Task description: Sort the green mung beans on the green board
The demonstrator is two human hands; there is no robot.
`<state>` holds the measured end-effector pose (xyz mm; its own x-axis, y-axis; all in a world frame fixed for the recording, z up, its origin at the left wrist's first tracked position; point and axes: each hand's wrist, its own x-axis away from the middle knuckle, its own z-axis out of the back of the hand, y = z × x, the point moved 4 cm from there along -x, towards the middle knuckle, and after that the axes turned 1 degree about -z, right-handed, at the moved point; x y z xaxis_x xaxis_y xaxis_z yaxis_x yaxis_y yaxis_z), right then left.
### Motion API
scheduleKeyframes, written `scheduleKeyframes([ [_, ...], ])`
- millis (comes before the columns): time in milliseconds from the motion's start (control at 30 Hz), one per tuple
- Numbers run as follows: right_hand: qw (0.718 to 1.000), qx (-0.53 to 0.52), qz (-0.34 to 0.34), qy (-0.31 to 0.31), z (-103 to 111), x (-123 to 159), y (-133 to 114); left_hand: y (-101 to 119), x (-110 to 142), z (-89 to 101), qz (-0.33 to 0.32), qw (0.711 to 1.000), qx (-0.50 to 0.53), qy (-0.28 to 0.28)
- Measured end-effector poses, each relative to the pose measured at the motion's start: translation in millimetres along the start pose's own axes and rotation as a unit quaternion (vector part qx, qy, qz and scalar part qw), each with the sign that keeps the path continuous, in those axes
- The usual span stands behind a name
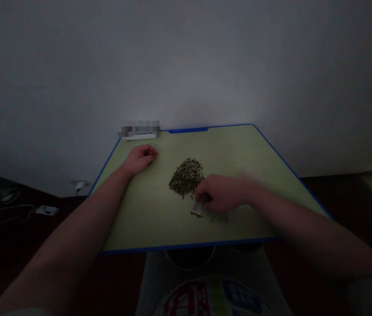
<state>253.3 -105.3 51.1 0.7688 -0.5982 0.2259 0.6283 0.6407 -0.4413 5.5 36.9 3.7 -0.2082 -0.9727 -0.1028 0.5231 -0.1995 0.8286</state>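
A pile of small dark and pale grains [186, 177], perhaps seeds or dry granules, lies on the pale yellow-green tabletop [146, 219]. Just to its right and nearer to me, my right hand [223, 192] is closed with fingers pinched on a thin pale sheet [207, 213], which could be paper or a flat bag. A few dark bits show along the sheet's near edge. Beyond the pile to the left, my left hand [141, 159] rests on the tabletop, its fingers curled inward, with nothing visible in them. It does not touch the pile.
Blue edging [186, 245] runs round the table, which stands against a grey wall [186, 66]. At the back left corner is a white box-like object [141, 135], partly blurred out. A power strip [47, 210] with cables lies low on the left. A round, brightly printed object [212, 298] sits at my lap.
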Motion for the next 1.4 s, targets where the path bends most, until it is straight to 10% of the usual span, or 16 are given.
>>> scheduleKeyframes([
  [1000,0.990,-0.077,0.106,-0.058,-25.3,0.1,-46.2,-1.4,-1.9,0.5,-0.019,1.000,-0.022,-0.002],
  [1233,0.991,-0.089,0.067,0.076,-16.4,-17.4,-38.2,-1.6,-1.4,0.1,-0.024,0.999,-0.027,-0.001],
  [1400,0.994,-0.059,0.086,0.036,-27.9,-24.4,-46.5,-1.8,-2.1,-0.4,-0.021,0.999,-0.024,-0.003],
])
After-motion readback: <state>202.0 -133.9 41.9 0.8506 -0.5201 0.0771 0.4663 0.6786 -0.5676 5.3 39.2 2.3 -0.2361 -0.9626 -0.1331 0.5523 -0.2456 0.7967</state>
